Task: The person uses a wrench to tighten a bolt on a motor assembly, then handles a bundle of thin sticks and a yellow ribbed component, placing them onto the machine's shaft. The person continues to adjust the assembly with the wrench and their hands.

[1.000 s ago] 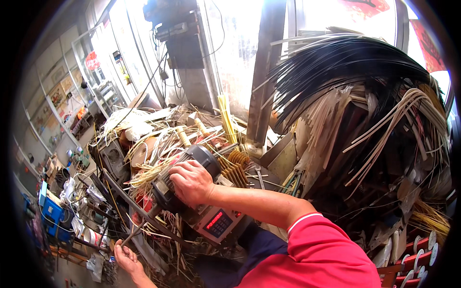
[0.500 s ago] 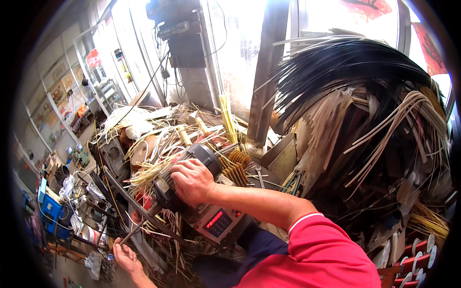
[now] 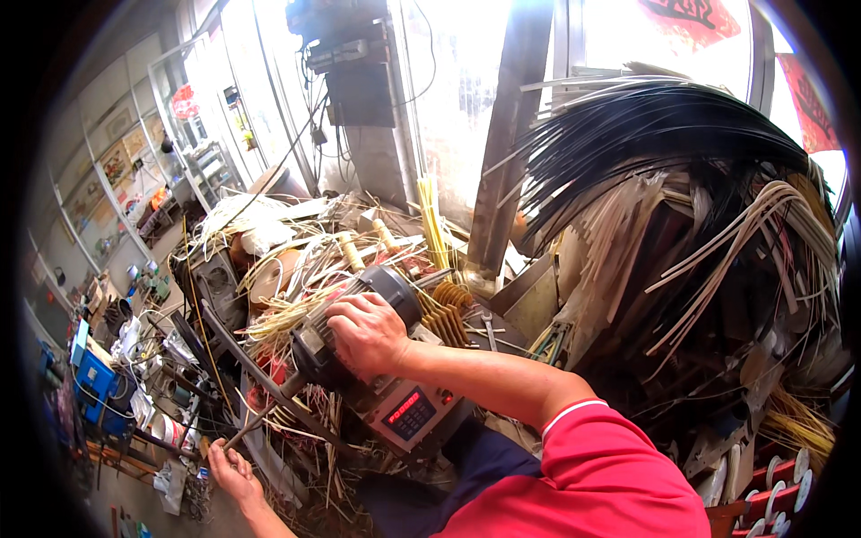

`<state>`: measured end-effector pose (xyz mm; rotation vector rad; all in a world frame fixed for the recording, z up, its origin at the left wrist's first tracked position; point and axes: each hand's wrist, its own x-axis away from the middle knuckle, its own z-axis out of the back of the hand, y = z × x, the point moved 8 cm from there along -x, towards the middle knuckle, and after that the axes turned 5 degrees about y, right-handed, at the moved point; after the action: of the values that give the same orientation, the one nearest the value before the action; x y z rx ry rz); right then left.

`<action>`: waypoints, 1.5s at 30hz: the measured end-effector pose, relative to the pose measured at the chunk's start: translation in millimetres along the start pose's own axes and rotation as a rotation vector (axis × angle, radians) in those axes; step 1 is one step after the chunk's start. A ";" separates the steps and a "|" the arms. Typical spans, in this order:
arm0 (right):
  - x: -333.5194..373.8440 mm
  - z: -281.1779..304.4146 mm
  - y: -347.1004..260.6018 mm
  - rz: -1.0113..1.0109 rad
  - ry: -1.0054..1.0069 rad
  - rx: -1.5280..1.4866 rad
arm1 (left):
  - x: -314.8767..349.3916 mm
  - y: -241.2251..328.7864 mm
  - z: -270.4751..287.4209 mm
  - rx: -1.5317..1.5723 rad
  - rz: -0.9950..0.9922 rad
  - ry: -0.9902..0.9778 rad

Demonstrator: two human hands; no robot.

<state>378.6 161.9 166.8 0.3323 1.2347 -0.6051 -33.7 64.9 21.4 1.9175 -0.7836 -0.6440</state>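
Observation:
My right hand [image 3: 366,332] is laid over the top of a dark cylindrical electric motor [image 3: 392,291], its fingers curled against the ribbed housing. A control box with a keypad and red lit display [image 3: 411,414] sits below the motor, on my side of it. Lower left, my left hand [image 3: 235,473] has its fingers curled round the near end of a thin metal rod [image 3: 251,428]. The rod slants up towards the motor's shaft end [image 3: 292,386]. A curved dark metal bar [image 3: 235,336] runs close by. My left palm is partly turned up.
Cane-like strips [image 3: 269,327] lie heaped behind the motor, near a wrench [image 3: 489,330]. A large bundle of black strips [image 3: 664,125] hangs over pale ones at the right. Red reels [image 3: 776,498] stand lower right. Blue equipment [image 3: 94,377] and clutter fill the left.
The whole view has shifted slightly, so most things lie a little further right and lower. Both hands keep their places on the motor and the rod.

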 end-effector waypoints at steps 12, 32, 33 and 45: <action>10.2 -15.4 0.5 0.116 -0.019 0.053 | -3.4 -14.6 37.9 0.175 0.232 0.117; 3.5 -21.7 -7.8 0.110 -0.043 0.078 | 93.8 -88.5 -71.9 0.044 0.363 -0.142; 3.7 -23.3 -9.9 0.110 -0.041 0.073 | 87.4 -77.4 -84.4 0.033 0.318 -0.156; 1.7 -24.1 -9.7 0.095 -0.065 0.063 | 44.0 -68.1 -110.6 0.240 0.236 -0.127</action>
<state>354.4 166.8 158.5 0.4188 1.1333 -0.5690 90.9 118.8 2.4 1.9704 -1.1931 -0.5496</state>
